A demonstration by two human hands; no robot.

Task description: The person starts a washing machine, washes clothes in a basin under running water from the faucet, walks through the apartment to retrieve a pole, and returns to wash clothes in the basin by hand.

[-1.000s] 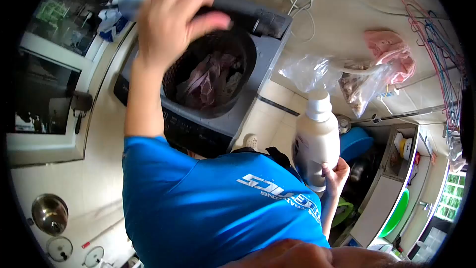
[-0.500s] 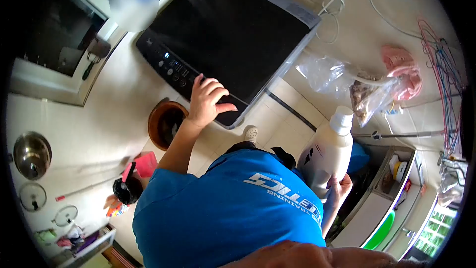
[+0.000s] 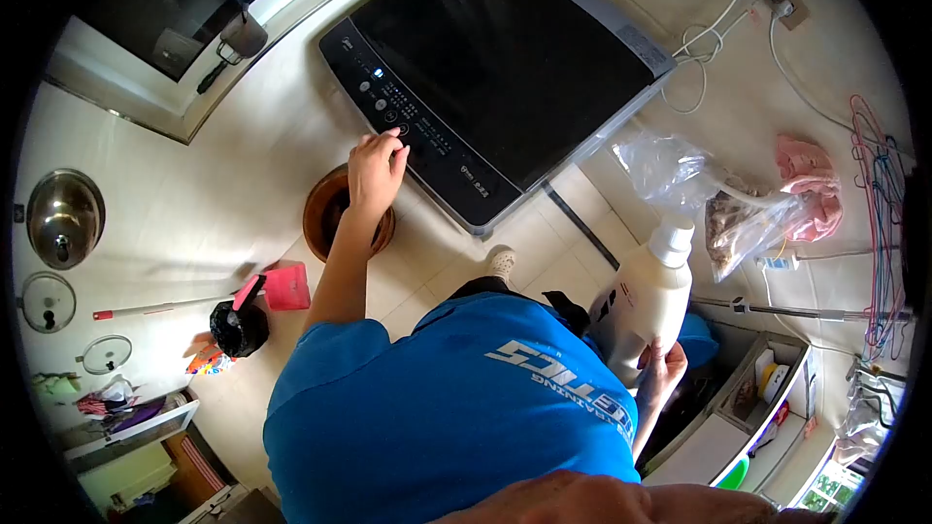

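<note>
A washing machine [image 3: 505,58] with a dark glass lid stands ahead of me, its control panel [image 3: 427,131] lit at one spot. At the panel's near edge is my left hand [image 3: 374,173], its fingers curled with nothing in them. The index fingertip is at the panel's buttons; whether it touches one I cannot tell. On the right, my right hand [image 3: 662,367] grips a large cream-coloured detergent bottle [image 3: 643,296] with a white cap [image 3: 672,238]. The bottle is held upright beside my body, and part of my grip is hidden behind it.
A brown pot [image 3: 325,223] sits on the floor below my left forearm. Farther left are a pink dustpan [image 3: 286,286] and a black bag-lined bin [image 3: 238,328]. Plastic bags [image 3: 665,170] and hangers [image 3: 877,233] hang at right, above an open cabinet [image 3: 709,442].
My left hand has moved left along the washing machine's panel to the buttons, and its spread fingers have curled. My right hand still holds the bottle. The view has shifted.
</note>
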